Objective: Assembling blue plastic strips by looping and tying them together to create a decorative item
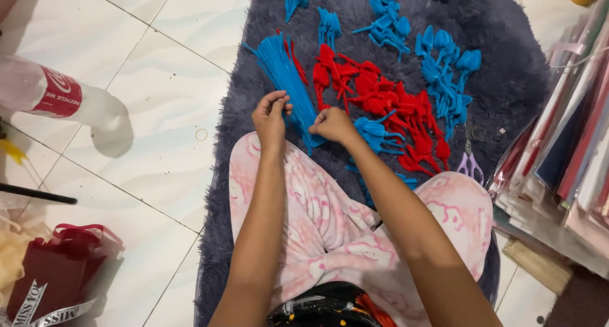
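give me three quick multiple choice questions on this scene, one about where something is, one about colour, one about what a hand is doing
1. Where do the scissors lie?
A. on the rug's right side, by the right knee
B. on the white tiles at left
C. on the person's lap

2. What colour is the bundle of thin sticks at the hands?
A. yellow
B. blue
C. green

3. How is the left hand set?
A. flat and open on the floor
B. fingertips pinched together at the stick bundle
C. wrapped round the bottle

Answers: 1 A, the purple handles rest on the grey rug beside the red pile. 2 B, the sticks are blue, fanned across the rug. 3 B, the fingers close in a pinch at the bundle, with the right hand fisted next to it.
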